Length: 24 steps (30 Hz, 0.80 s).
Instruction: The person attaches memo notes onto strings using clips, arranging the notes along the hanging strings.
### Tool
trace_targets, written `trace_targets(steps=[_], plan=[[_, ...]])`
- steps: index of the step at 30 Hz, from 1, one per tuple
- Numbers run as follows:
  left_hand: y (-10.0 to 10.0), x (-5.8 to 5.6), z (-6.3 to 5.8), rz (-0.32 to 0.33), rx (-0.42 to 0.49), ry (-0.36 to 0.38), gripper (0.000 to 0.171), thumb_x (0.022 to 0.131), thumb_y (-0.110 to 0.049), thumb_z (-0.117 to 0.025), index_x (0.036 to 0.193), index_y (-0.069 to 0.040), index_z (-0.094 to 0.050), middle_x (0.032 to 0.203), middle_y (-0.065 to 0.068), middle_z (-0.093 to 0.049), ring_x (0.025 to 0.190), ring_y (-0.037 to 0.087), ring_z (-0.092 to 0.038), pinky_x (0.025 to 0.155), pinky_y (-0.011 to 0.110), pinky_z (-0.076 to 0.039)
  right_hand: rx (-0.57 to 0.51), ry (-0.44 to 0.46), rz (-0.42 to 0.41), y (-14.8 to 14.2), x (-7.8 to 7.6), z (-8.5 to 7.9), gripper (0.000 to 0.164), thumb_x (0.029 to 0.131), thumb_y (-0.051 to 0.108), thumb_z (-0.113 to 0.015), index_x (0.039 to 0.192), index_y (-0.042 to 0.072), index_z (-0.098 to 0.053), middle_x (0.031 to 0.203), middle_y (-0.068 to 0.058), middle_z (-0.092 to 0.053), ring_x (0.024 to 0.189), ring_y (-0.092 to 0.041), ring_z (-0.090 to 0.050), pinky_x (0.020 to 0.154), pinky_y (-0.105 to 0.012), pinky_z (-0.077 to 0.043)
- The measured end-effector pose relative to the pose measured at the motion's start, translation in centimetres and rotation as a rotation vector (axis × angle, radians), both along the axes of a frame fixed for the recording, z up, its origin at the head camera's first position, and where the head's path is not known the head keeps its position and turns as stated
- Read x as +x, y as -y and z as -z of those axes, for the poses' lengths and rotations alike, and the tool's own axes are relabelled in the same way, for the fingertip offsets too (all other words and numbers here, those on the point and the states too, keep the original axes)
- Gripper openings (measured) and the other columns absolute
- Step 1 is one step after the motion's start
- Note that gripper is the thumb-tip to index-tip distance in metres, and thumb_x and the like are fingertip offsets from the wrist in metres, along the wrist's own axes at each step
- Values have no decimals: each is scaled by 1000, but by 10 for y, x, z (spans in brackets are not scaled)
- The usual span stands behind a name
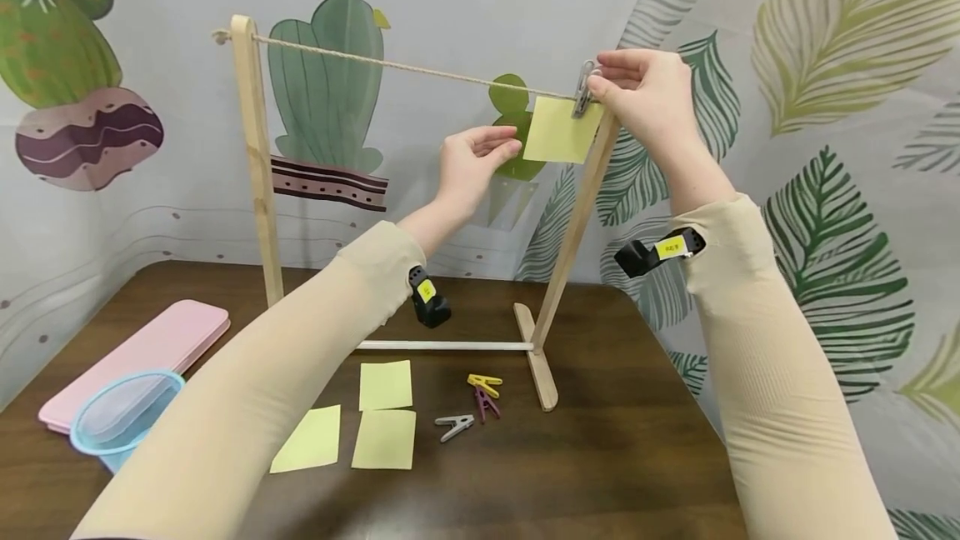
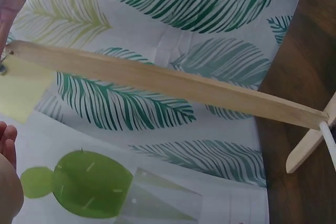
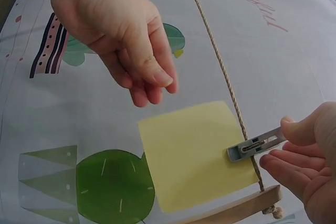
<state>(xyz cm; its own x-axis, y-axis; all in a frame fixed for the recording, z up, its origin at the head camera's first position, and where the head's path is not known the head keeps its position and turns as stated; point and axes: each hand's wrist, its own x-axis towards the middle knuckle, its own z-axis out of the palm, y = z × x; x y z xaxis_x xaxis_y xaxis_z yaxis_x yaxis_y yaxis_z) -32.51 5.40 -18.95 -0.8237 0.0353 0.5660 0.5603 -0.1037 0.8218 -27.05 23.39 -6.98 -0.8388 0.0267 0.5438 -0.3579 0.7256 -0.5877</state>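
1. Lower centre of the frame, on the table (image 1: 600, 457): three yellow notes, namely the lower note (image 1: 384, 442), the upper note (image 1: 386, 385) and the left note (image 1: 311, 442), the last partly hidden by the sleeve. None is hung; judged outstanding.
2. Just right of these: a loose grey peg (image 1: 454, 425), a purple peg (image 1: 484, 402) and a yellow peg (image 1: 487, 382). All unused; their number matches the notes left.
3. Lower left: a blue basket (image 1: 105, 447) in front of a pink case (image 1: 138, 361). No part in the work observed.
4. Centre: left hand (image 1: 472, 161), fingers loosely bent, holding nothing, near the hung note but apart from it.
5. Upper right: right hand (image 1: 652, 98), thumb at the tail of the clamped peg. Whether the fingers pinch it cannot be told.
6. Upper right of centre: the hung note (image 1: 558, 136) lies below the rope (image 1: 420, 69), beside the right post (image 1: 577, 223). The clamped peg (image 1: 583, 94) bites its upper edge near the right corner, across the rope.
7. Rope, running to the left post (image 1: 258, 165) at upper left: no second note seen on it. Assessment: one note fastened or nearly so; an early stage, with three apparently to go.
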Motion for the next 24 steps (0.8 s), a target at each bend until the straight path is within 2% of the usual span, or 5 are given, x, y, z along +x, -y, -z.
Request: trace_targets(steps=[6, 12, 17, 19, 24], plan=[[10, -1, 15, -17, 13, 29, 25, 89, -10, -71, 112, 3, -71, 106, 19, -73, 88, 19, -72, 85, 24, -55, -40, -71, -9, -3, 2, 8, 45, 92, 24, -68, 133, 7, -60, 130, -13, -64, 116, -13, -64, 99, -25, -49], [23, -1, 33, -33, 47, 30, 23, 90, -10, -71, 105, 7, -71, 95, 21, -74, 67, 7, -67, 77, 24, -56, -208, -275, -70, -4, -2, 27, 28, 90, 11, -68, 117, 1, -68, 106, -5, -71, 94, -5, -66, 89, -19, -51], [37, 4, 52, -53, 34, 46, 23, 90, -14, -71, 102, 5, -72, 78, -1, -73, 64, 3, -64, 75, 22, -54, -348, -423, -120, -4, -5, 48, 7, 91, 5, -67, 98, 5, -70, 88, 7, -68, 81, -5, -65, 76, -17, -51], [43, 6, 62, -55, 21, 59, 23, 90, -15, -72, 102, 5, -73, 76, -6, -71, 65, 3, -64, 75, 22, -53, -379, -476, -146, -3, -4, 58, 6, 92, 3, -65, 91, 9, -69, 85, 9, -67, 78, -6, -65, 74, -17, -51], [56, 11, 89, -58, -27, 103, 25, 89, -15, -72, 103, 5, -72, 78, 2, -73, 66, 3, -64, 73, 20, -50, -436, -550, -193, -2, -4, 88, 12, 92, 0, -63, 86, 10, -66, 78, 13, -65, 75, -8, -64, 71, -19, -52]])
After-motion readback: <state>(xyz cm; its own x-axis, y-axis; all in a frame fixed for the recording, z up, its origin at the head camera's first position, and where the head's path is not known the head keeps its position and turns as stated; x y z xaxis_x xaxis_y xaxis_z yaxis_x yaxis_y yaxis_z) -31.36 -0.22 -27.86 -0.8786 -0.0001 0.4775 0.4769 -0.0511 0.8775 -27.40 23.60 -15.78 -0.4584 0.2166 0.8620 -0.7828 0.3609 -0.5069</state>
